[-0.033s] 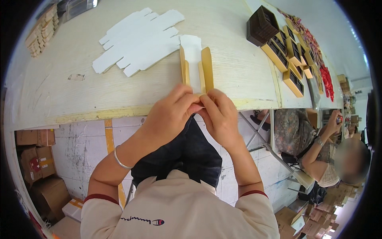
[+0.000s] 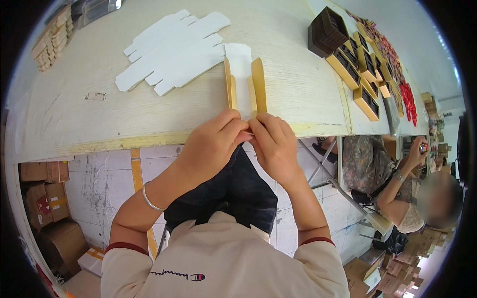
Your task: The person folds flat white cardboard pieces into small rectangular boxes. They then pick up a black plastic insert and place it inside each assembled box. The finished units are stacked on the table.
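Note:
A partly folded gold cardboard box (image 2: 259, 87) with a white inside lies on the table, its long side walls standing up and its far end flap flat. My left hand (image 2: 216, 141) and my right hand (image 2: 273, 141) meet at its near end, by the table's front edge. Both hands are closed, thumbs and fingers pinching the box's near end. My fingers cover most of that end, so its fold cannot be made out. Left of the box lies an overlapping stack of flat white box blanks (image 2: 171, 52).
A dark brown basket (image 2: 325, 35) stands at the far right beside several gold boxes with black insides (image 2: 367, 102). Red items (image 2: 408, 102) lie beyond them. Wooden pieces (image 2: 52, 39) are piled far left. To the right sits another person (image 2: 392, 184), holding a small object.
My fingers have shifted very slightly at the box's near end. Both hands keep their pinch, and the box has hardly moved.

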Demonstrator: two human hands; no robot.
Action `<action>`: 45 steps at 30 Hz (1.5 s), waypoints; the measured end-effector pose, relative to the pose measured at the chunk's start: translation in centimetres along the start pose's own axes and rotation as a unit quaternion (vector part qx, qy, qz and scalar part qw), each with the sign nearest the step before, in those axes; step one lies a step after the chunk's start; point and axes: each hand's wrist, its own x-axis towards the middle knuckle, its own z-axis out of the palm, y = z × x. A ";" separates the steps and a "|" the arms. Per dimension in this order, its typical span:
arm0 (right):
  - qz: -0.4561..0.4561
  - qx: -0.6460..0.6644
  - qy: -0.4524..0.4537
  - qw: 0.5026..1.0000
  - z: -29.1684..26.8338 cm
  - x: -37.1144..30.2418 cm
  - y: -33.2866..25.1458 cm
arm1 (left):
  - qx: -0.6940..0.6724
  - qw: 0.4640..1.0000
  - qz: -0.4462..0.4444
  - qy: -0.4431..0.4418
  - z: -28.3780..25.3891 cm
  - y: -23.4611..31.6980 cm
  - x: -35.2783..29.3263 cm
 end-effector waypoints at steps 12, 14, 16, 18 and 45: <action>0.007 -0.001 -0.110 0.994 -4.2 3.0 5.7 | 0.008 0.954 0.060 -0.294 -6.8 -3.1 4.2; -0.005 -0.060 -0.116 0.991 -3.9 2.3 6.3 | 0.133 0.971 0.099 -0.175 -6.2 -1.9 3.8; -0.017 -0.007 -0.103 0.994 -3.1 1.9 4.1 | 0.263 0.959 0.096 -0.030 -4.6 0.5 3.2; 0.020 0.034 -0.132 0.990 -3.1 1.6 0.9 | 0.234 0.967 0.060 -0.079 -3.9 1.7 2.1; 0.128 0.231 -0.196 0.945 -3.9 0.1 0.1 | 0.001 0.996 -0.023 -0.086 -1.6 0.2 0.3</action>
